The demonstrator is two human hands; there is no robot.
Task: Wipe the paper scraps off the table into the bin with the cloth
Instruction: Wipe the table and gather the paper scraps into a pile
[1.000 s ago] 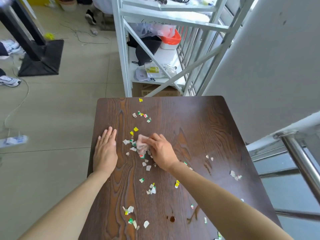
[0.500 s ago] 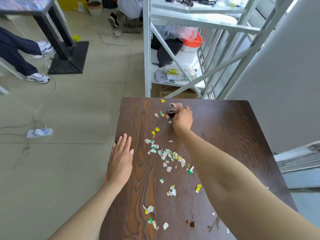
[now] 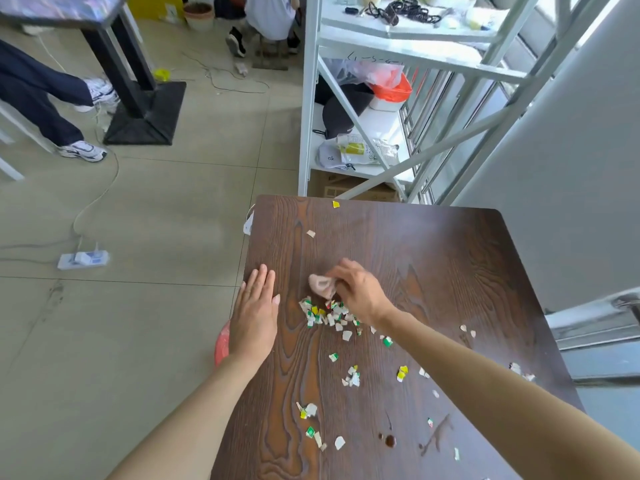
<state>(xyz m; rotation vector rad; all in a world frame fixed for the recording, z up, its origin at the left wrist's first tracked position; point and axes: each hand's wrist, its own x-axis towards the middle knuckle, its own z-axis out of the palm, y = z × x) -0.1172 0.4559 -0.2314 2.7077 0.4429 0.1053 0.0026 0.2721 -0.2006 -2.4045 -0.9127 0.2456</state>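
Note:
On the dark wooden table my right hand grips a crumpled pink cloth pressed on the wood. Just in front of the cloth lies a heap of white, yellow and green paper scraps. More scraps are scattered over the near half, and a few lie near the far edge. My left hand rests flat, fingers together, at the table's left edge. A red rim, perhaps the bin, shows below that edge, mostly hidden by the hand and table.
A white metal shelf rack with bags stands just beyond the table. A grey wall runs along the right. On the floor to the left are a power strip with cables, a black table base and a person's legs.
My right hand has pulled the cloth back from the far edge toward me, sweeping scraps into a denser heap at mid-table. My left hand stayed flat at the left edge.

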